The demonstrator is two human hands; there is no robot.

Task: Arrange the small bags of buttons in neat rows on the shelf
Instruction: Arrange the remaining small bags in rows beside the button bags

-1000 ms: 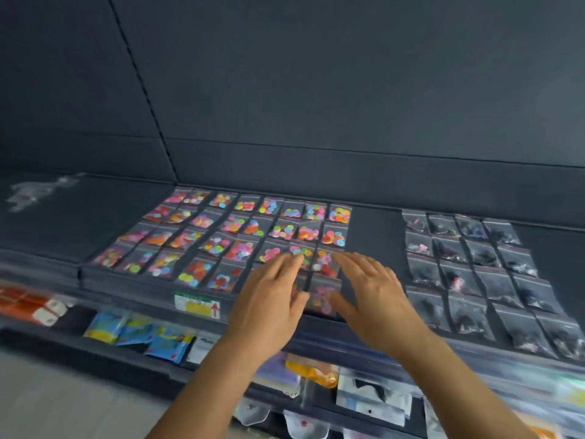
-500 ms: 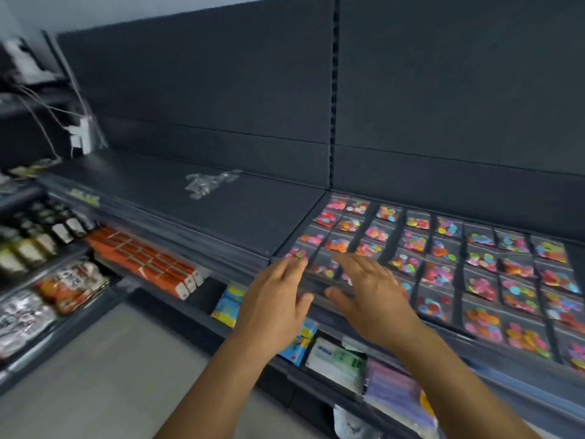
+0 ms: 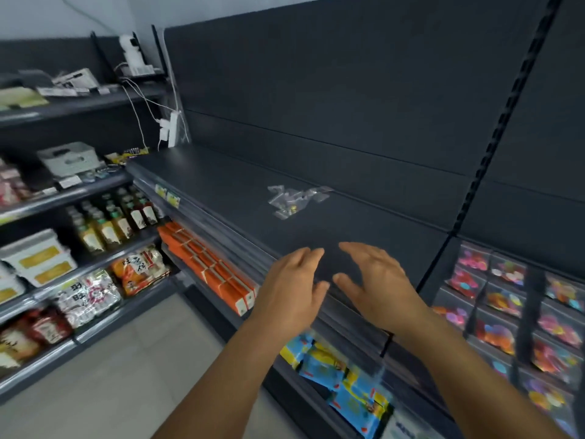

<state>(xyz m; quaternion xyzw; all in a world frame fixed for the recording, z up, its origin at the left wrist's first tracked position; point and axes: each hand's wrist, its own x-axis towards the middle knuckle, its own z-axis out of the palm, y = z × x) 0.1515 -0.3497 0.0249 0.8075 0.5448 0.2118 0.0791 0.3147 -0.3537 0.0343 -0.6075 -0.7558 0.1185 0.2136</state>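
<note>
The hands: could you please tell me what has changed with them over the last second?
Both the left hand and right hand left the coloured button bags and moved left, now over bare shelf near the loose clear bags. Both stay open, holding nothing.

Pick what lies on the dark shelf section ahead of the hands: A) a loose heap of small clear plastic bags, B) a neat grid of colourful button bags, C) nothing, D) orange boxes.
A: a loose heap of small clear plastic bags lies on the dark shelf section, beyond both open, empty hands.
</note>
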